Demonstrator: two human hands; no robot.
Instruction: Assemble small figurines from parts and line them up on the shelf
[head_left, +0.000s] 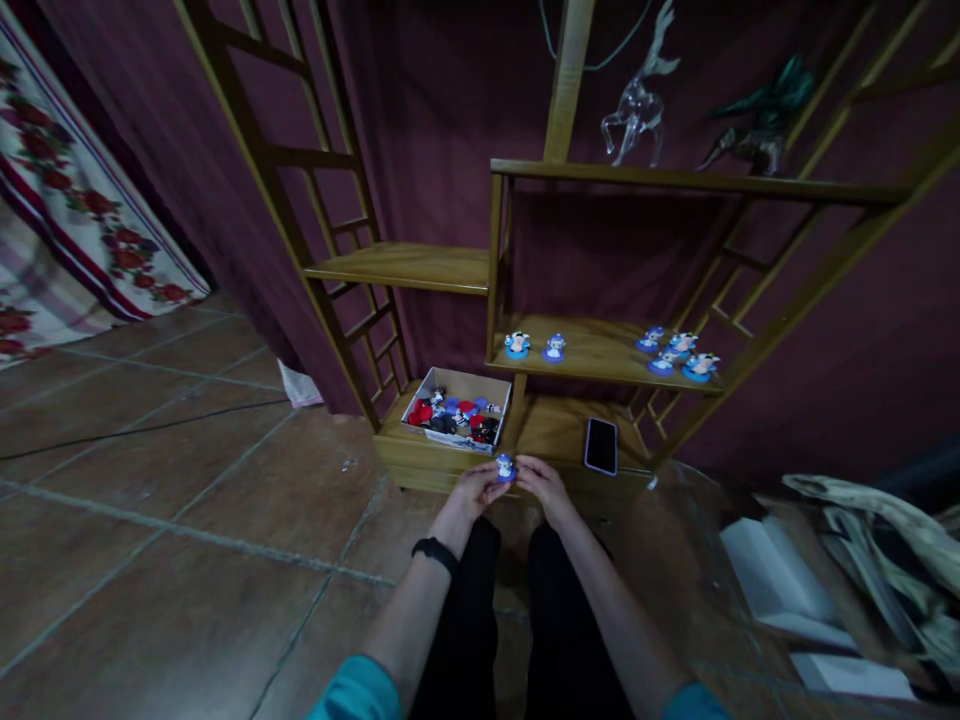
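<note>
1. Figurine [505, 467], one, small, pale, on a purple base. Location: in the left hand, just before the front of the wooden cabinet [424, 463]. Risk: a drop to the tiled floor [225, 560], should the light hold on so small a base slip.
2. Left hand [478, 489]: fingers nearly closed, holding the base. Risk: the piece tips if the thumb loosens.
3. Right hand [543, 484]: partly curled, fingertips at the figurine's right edge; gripping or merely steadying, cannot tell. Risk: an uneven push turns the piece out of the other hand.
4. Open box [466, 384], on the cabinet's left part, near the front edge, with jumbled red, black and purple pieces [444, 424]. Risk: a forearm catching its wall could shift or spill it; tangled pieces could come out together.
5. Phone [601, 446], on the cabinet's right part, near the edge. Risk: a sleeve could sweep it off.
6. Middle shelf [600, 335]: two figurines [554, 348] at left, four figurines [663, 362] clustered at right, several near the front edge. Risk: a careless reach topples one into its neighbours.
7. Clear deer ornament [636, 112], upper shelf [540, 172]. Risk: likely breakable if the unit is jolted.
</note>
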